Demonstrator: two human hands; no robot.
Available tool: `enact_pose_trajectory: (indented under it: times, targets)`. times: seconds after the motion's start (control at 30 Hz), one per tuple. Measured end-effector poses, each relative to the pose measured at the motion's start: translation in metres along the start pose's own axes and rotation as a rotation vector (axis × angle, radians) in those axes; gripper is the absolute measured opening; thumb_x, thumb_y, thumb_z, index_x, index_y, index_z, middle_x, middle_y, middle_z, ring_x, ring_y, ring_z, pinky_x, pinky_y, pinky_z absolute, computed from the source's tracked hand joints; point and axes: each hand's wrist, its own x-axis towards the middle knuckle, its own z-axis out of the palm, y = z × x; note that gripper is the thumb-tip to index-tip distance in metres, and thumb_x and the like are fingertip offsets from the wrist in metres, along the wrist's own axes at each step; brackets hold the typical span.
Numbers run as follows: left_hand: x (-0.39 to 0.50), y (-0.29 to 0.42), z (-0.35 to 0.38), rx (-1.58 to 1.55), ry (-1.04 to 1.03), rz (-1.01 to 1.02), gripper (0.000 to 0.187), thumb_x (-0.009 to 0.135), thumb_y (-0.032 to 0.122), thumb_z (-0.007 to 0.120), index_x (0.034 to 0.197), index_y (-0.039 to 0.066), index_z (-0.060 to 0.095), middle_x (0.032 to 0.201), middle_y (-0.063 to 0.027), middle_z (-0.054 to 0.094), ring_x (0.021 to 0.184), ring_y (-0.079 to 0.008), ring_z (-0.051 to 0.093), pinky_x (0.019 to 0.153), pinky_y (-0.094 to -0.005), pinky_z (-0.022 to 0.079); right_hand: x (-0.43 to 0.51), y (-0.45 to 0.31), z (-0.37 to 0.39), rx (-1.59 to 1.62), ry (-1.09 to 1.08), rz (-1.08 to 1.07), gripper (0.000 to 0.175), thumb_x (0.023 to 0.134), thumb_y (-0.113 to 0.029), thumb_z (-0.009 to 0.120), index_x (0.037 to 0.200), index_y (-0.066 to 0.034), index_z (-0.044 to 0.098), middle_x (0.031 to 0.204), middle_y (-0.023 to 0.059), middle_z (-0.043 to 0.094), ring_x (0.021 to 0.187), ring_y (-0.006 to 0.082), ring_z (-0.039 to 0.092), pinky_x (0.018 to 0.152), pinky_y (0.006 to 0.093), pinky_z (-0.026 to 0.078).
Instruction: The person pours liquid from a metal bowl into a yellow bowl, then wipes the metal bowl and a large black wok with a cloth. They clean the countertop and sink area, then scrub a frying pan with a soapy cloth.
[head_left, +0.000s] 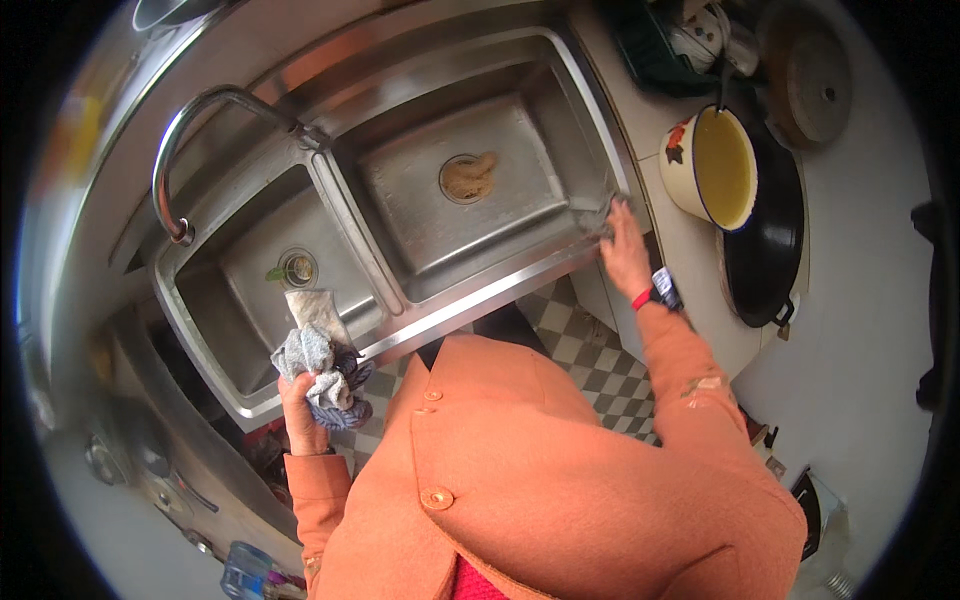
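A two-basin stainless steel sink (442, 311) lies before me. My left hand (304, 416) grips a bundle of grey and blue cloths (315, 360) over the front of the left basin. At the sink's right rim, my right hand (625, 244) reaches with extended fingers; something greyish and blurred is by the fingertips, and I cannot tell whether it is held. Brown residue (469, 178) covers much of the right basin's drain. A green leaf (275, 274) lies beside the left drain (298, 268). The curved chrome faucet (161, 169) arches over the left basin's back corner.
Right of the sink, an enamel pot (686, 176) with yellow inside sits over a black wok (772, 277). Behind them are a round lid (817, 90) and a dark green rack (645, 56) with dishes. A clear plastic bottle (244, 570) stands low at the left.
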Motion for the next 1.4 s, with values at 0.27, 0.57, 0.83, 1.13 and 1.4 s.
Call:
enact_pose_trajectory:
  times: [0.27, 0.57, 0.83, 1.13, 1.4]
  targets:
    - [0.022, 0.03, 0.009, 0.057, -0.306, 0.022, 0.048, 0.078, 0.015, 0.062, 0.122, -0.001, 0.054, 0.1, -0.01, 0.065, 0.081, -0.0202, 0.067, 0.073, -0.0328, 0.057, -0.066, -0.174, 0.066, 0.177, 0.116, -0.157, 0.034, 0.083, -0.004, 0.06, 0.116, -0.0057, 0.064, 0.138, 0.0134, 0.056, 0.13, 0.0342, 0.053, 0.107, 0.0454, 0.046]
    - [0.029, 0.052, 0.036, 0.206, -0.372, 0.072, 0.043, 0.082, 0.014, 0.061, 0.123, 0.003, 0.054, 0.103, -0.0069, 0.063, 0.087, -0.0175, 0.063, 0.079, -0.0322, 0.053, -0.073, -0.192, 0.06, 0.181, 0.161, -0.516, 0.025, 0.078, -0.014, 0.065, 0.103, -0.0131, 0.067, 0.111, 0.0052, 0.066, 0.105, 0.0238, 0.063, 0.084, 0.0368, 0.051]
    - [0.007, 0.046, 0.051, 0.155, -0.474, 0.073, 0.043, 0.078, 0.011, 0.059, 0.12, 0.0, 0.057, 0.101, -0.0073, 0.065, 0.083, -0.0176, 0.064, 0.077, -0.0308, 0.053, -0.012, -0.06, -0.057, -0.326, 0.137, -0.207, 0.022, 0.087, -0.028, 0.062, 0.096, -0.0088, 0.067, 0.105, 0.0071, 0.06, 0.108, 0.0257, 0.053, 0.095, 0.0457, 0.04]
    - [-0.006, 0.034, 0.047, 0.067, -0.396, 0.023, 0.039, 0.079, 0.012, 0.062, 0.116, 0.0, 0.058, 0.097, -0.0068, 0.065, 0.08, -0.0168, 0.065, 0.074, -0.0307, 0.054, -0.02, -0.177, 0.036, -0.072, 0.237, -0.423, 0.019, 0.076, -0.028, 0.062, 0.086, -0.0115, 0.063, 0.1, 0.0057, 0.059, 0.104, 0.0242, 0.052, 0.084, 0.0446, 0.04]
    - [-0.033, 0.069, 0.086, 0.189, -0.641, 0.07, 0.033, 0.082, 0.01, 0.06, 0.114, 0.003, 0.06, 0.095, -0.0064, 0.065, 0.078, -0.0166, 0.065, 0.069, -0.0309, 0.056, -0.032, -0.234, 0.015, -0.103, 0.167, -0.384, 0.035, 0.083, -0.011, 0.059, 0.118, -0.0171, 0.062, 0.131, 0.0035, 0.058, 0.125, 0.0221, 0.052, 0.102, 0.0517, 0.041]
